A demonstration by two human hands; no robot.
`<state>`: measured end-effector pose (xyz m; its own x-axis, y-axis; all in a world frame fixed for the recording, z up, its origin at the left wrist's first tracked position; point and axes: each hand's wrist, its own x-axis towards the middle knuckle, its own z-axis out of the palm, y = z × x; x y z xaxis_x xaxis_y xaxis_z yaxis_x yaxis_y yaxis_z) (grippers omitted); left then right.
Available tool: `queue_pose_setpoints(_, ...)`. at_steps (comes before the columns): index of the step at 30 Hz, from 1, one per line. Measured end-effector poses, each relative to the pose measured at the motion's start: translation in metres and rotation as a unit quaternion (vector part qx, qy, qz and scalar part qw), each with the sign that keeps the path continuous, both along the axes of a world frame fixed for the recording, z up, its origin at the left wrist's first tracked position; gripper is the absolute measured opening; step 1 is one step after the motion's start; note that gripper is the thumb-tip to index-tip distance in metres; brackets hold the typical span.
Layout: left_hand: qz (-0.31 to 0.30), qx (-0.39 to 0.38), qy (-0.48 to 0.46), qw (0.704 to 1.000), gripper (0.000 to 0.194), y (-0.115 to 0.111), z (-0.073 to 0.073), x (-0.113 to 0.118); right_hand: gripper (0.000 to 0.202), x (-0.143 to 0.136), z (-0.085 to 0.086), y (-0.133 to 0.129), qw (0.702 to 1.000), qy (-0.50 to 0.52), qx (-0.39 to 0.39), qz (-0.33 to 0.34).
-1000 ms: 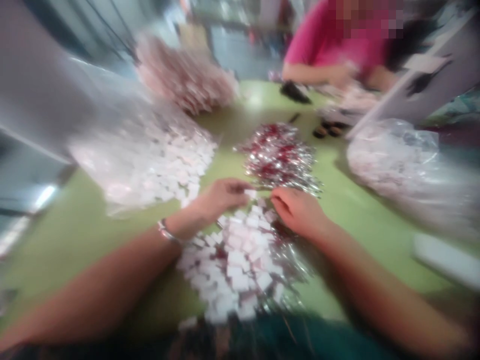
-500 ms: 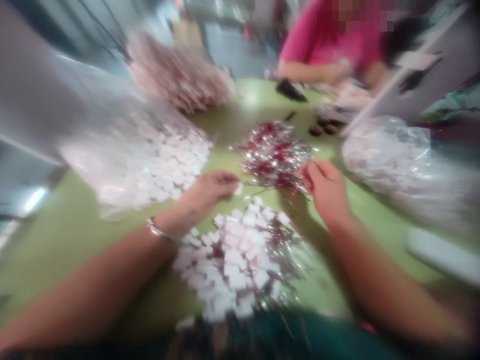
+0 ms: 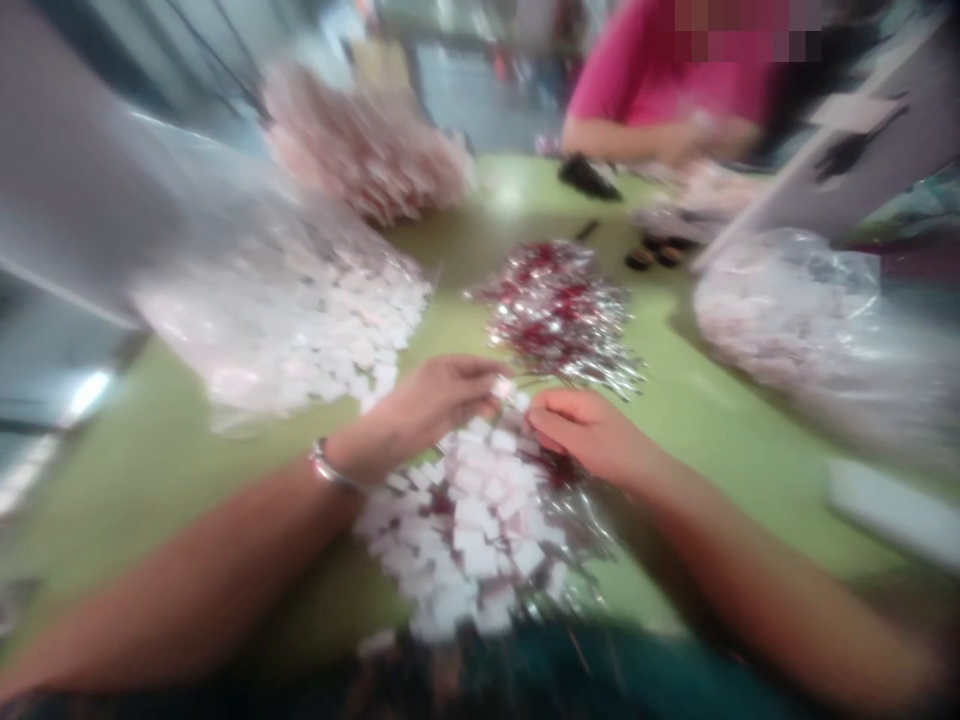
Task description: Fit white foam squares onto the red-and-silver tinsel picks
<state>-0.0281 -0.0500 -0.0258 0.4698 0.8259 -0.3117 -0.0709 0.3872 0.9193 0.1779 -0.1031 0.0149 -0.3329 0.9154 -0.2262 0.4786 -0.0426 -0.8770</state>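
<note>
Between its thumb and fingers my left hand (image 3: 442,400) pinches a small white square piece (image 3: 502,387). My right hand (image 3: 581,430) is closed just to the right of it, fingertips together; whatever lies in them is too small and blurred to name. Below both hands spreads a heap of white square pieces (image 3: 480,520), with silvery and dark red strips showing at its right side. Beyond the hands lies a pile of shiny silver and red strips (image 3: 559,310), apart from my fingers.
A clear plastic bag of white pieces (image 3: 330,320) lies open at the left. Another filled plastic bag (image 3: 787,300) is at the right, near a white block (image 3: 892,510). Pink bundles (image 3: 367,150) stand behind. Across the green table (image 3: 150,500) sits a person in pink (image 3: 675,90).
My right hand has left the shiny pile and come left and nearer, beside my left hand. My left hand has shifted slightly right, still pinching the white piece.
</note>
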Motion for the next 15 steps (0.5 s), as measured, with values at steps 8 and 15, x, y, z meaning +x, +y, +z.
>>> queue_pose_setpoints(8,-0.013,0.027,0.024,0.999,0.025,-0.003,0.013,0.005,0.030,0.005,-0.002,-0.003,0.973,0.139,-0.176,-0.054)
queue_pose_setpoints(15,-0.045,0.147,0.113,0.982,0.021,-0.011,0.017,0.011,0.032,-0.004,0.004,-0.003,0.993,0.023,-0.094,-0.068)
